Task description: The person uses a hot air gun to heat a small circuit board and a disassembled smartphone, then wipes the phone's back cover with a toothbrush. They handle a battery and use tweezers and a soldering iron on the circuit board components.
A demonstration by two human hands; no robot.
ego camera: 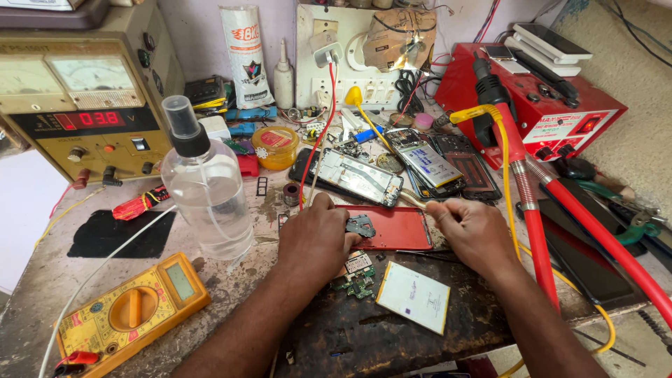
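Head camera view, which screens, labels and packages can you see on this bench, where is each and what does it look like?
Power supply display: far left, beige box, red lit digits.
Multimeter screen: near left, small grey rectangle on a yellow meter.
White pouch: standing at the back wall, red and black print.
Red station label: right, white panel with a red window.
White battery label: flat rectangle between the hands.

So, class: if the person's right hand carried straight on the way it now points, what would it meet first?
The right hand points left along the bench. First in line is probably the red phone shell, then the left hand on it; depth is hard to judge.
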